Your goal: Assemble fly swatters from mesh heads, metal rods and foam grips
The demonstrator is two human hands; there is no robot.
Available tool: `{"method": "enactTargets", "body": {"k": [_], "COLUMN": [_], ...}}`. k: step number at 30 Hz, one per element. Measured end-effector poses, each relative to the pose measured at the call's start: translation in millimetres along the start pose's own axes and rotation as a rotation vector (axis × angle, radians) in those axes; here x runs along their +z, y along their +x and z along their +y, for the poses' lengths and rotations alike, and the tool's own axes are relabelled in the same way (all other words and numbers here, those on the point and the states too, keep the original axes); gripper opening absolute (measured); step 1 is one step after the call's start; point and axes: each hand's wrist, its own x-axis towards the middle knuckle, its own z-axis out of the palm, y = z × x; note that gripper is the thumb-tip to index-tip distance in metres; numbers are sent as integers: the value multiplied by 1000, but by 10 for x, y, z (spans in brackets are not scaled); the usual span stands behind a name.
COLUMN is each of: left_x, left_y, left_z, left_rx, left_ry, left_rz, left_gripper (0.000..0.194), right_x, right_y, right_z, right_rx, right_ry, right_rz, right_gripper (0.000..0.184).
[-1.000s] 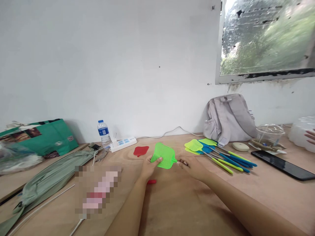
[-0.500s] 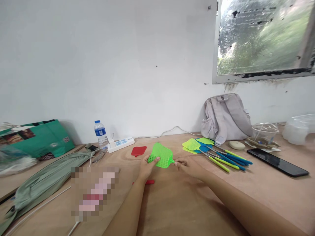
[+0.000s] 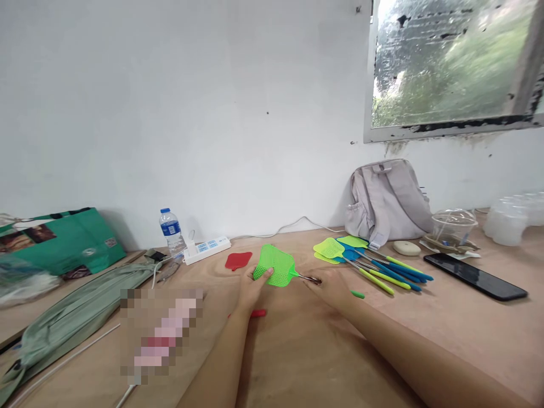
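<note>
Two hands (image 3: 250, 288), tabletop (image 3: 297, 362), white wall (image 3: 170, 113)

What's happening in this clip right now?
A person is handling a green swatter: the left hand holds the green mesh head, and the right hand grips the metal rod that meets its neck. Off to the right lies a pile of yellow and blue swatters. A red swatter head lies beyond the left hand, with a red handle near the left forearm.
</note>
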Motion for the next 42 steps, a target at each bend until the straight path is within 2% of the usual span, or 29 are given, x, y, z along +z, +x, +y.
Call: {"method": "enactTargets", "body": {"k": [7,13,15,19,22,24,28,33,38,42], "left_x": [26,45,15,-112,-207,-250,-305,-340,-364,-493], "left_y": [-26,-44,-18,63,116,142,181,223,278,342], "left_z": [82,112,100,95,85,60,-5,-74,-132,-101], "left_rx": [-16,-30,-22,16,43,52,42,-14,-81,-36], "left_ry": [-42,-95,-133,-247,-344,-395,-462,-482,-422,-341], "left_rz": [21,59,124,330,448,506,560,554,482,527], "left_gripper": [32,32,33,38,41,41,40,36,23,15], "right_x": [15,-28,-41,-82,-111,-99,52,400,693,744], "right_y": [-10,-5,2,35,51,28,-99,-128,70,127], "right_z": [-6,-38,4,118,98,-5,-379,-830,-949,-921], "right_rx": [7,-3,10,63,28,-22,-151,-295,-235,-235], "right_ry": [-36,-26,11,4,20,35,0,-103,-148,-167], "right_rz": [43,-37,-107,-223,-232,-237,-307,-341,-410,-424], "right_gripper": [17,17,17,17,17,16,17,29,23,21]}}
